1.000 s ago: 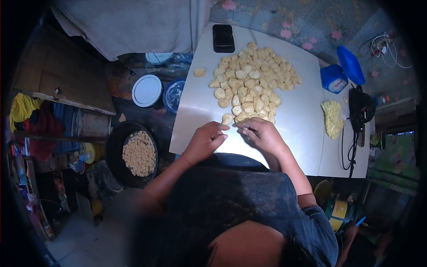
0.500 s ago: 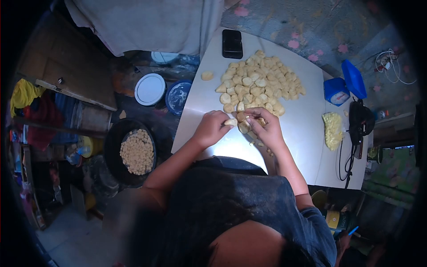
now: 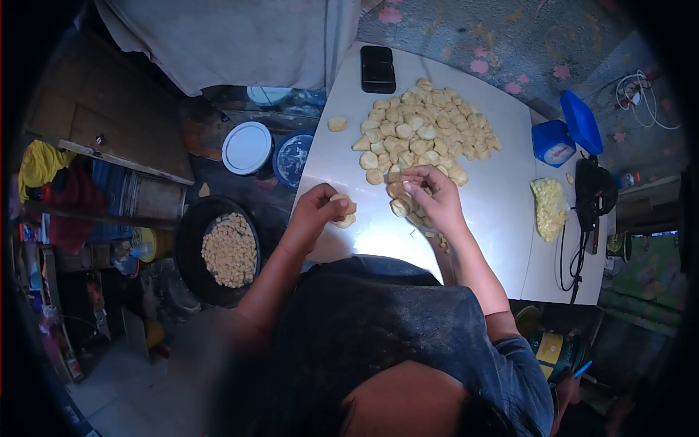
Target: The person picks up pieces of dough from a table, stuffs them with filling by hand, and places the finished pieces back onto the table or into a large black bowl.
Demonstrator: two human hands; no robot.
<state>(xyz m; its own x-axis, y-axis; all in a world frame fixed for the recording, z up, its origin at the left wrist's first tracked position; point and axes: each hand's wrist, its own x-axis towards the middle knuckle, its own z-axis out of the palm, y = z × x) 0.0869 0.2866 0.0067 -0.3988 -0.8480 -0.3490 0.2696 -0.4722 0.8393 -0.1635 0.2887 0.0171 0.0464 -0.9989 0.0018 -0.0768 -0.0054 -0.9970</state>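
Near the table's left edge, my left hand is closed around a pale dough piece, its thumb on top. Part of the dough is hidden by the fingers. My right hand is above a short row of flattened dough pieces at the table's front. Its thumb and fingertips are pinched together; a tiny pale spot shows there, too small to name. Small yellow bits lie below that wrist. Beyond both hands spreads a large heap of dough pieces.
On the white table are a black phone-like object, a lone dough piece, a blue scale, a bag of yellow pieces and a black bag. At left stand a dark basin of small lumps and lidded buckets.
My left hand has moved left and toward the table edge with the dough piece, away from my right hand. My right hand has stayed over the row, shifting slightly.
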